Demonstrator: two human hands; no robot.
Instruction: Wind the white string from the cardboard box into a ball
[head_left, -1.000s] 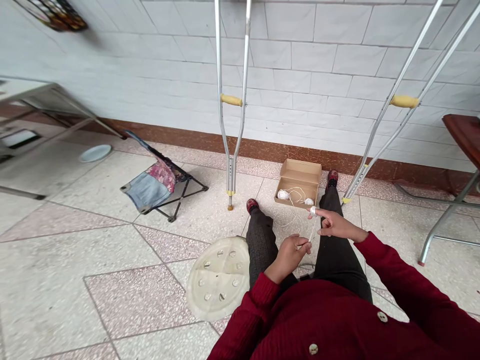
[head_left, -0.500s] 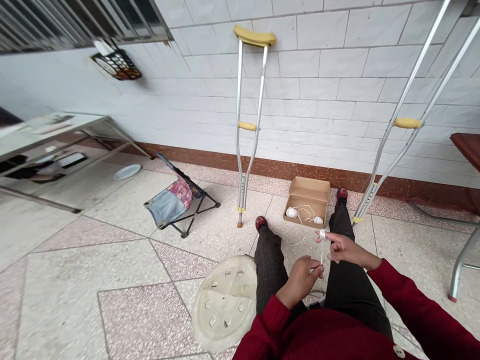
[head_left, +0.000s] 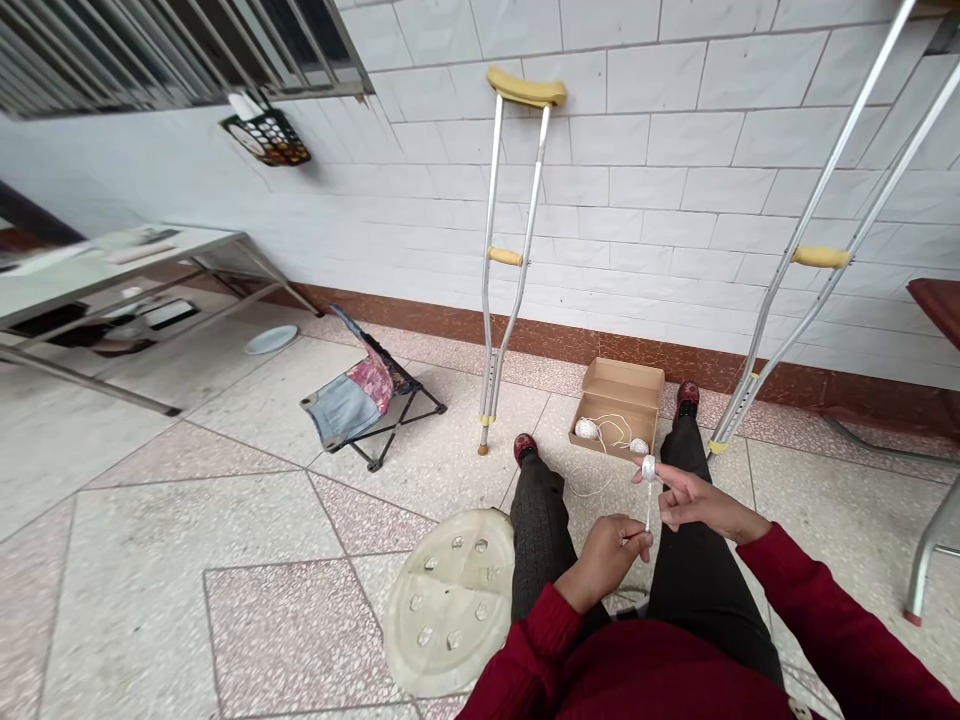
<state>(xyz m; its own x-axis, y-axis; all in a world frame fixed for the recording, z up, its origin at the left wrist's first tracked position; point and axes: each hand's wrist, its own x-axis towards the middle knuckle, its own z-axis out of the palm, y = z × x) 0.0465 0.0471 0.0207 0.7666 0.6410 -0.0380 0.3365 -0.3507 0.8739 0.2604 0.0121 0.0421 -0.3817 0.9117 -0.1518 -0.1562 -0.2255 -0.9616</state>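
My right hand (head_left: 697, 500) pinches a small ball of white string (head_left: 648, 468) between thumb and fingertips. A taut white string (head_left: 647, 510) runs down from the ball towards my left hand (head_left: 600, 562), whose fingers are closed on a thin strand near the tips. Both hands are held above my dark trousers (head_left: 540, 530). Beyond them, an open cardboard box (head_left: 616, 382) sits on the floor and holds two larger balls of white string (head_left: 586, 429), joined by loose strands. A loose white string (head_left: 592, 486) also trails on the floor in front of the box.
A pale round plastic lid (head_left: 450, 605) lies beside my left leg. Aluminium crutches (head_left: 491, 300) lean on the tiled wall, with another pair (head_left: 795, 270) to the right. A folding stool (head_left: 367, 400), a plate and a metal table stand to the left.
The whole scene has shifted slightly down and to the right as my head moves. The string ball stays in my right hand, and the string between my hands is more clearly drawn out.
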